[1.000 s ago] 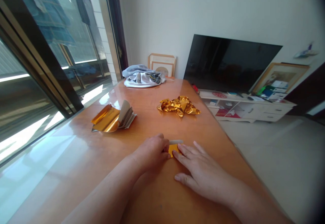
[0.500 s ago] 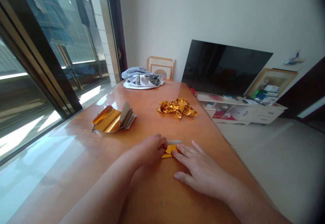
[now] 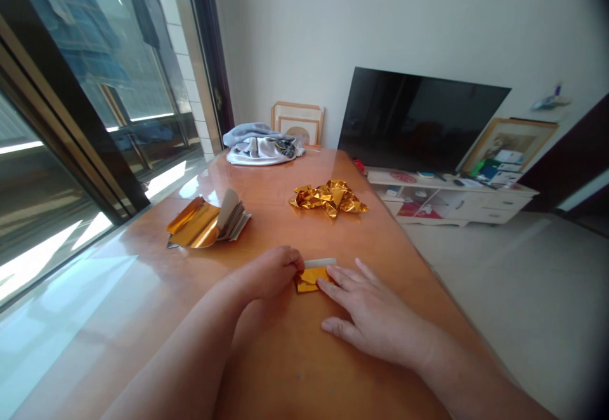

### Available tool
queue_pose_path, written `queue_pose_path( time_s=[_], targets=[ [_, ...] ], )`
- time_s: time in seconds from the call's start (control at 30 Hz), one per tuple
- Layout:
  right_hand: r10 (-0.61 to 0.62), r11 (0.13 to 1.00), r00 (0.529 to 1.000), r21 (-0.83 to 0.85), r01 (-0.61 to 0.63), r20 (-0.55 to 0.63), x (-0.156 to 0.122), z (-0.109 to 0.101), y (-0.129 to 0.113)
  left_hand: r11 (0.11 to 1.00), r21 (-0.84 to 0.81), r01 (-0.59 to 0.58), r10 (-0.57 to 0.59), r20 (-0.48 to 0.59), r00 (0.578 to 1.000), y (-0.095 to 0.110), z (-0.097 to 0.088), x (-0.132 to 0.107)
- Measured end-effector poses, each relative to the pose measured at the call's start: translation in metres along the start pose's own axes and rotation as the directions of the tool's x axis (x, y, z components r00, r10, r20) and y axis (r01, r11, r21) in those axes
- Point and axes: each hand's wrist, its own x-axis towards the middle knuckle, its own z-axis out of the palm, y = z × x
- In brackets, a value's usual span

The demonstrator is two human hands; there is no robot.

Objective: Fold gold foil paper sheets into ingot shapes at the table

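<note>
While the left hand (image 3: 271, 274) curls shut, pinching the edge of a small folded gold foil piece (image 3: 309, 279), the right hand (image 3: 375, 315) lies open and spread, fingertips touching that foil, on the orange wooden table (image 3: 295, 375), a white strip (image 3: 320, 262) just behind the foil

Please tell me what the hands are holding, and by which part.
The right hand touches the right end of the folded gold foil with its fingertips; whether the curled left hand grips it cannot be told.
</note>
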Motion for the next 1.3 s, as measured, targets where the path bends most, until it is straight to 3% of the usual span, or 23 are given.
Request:
queue_pose_path(
  time_s=[0.57, 0.8, 0.9, 1.03, 1.3],
  targets=[
    [-0.005, 1.000, 1.000, -0.016, 0.005, -0.012, 0.001, -0.001, -0.001, 0.992, 0.118, 0.038, -0.030, -0.066, 0.997, 0.001, 0.012, -0.003],
    [-0.021, 1.000, 0.999, -0.008, 0.021, -0.030, 0.001, -0.001, 0.000, 0.962, 0.259, -0.090, 0.120, -0.104, 0.987, 0.015, 0.018, -0.005],
    [-0.023, 1.000, 0.999, -0.003, 0.023, -0.034, 0.002, -0.002, -0.001, 0.951, 0.276, -0.143, 0.172, -0.085, 0.981, 0.022, 0.018, -0.006],
    [-0.024, 1.000, 0.999, 0.003, 0.024, -0.024, 0.002, -0.004, -0.001, 0.961, 0.234, -0.146, 0.151, -0.002, 0.989, 0.026, 0.017, -0.006],
    [-0.010, 1.000, 0.999, 0.003, 0.010, 0.042, 0.004, -0.005, -0.002, 0.974, 0.136, -0.182, 0.179, 0.035, 0.983, 0.008, 0.015, -0.004]
  ],
)
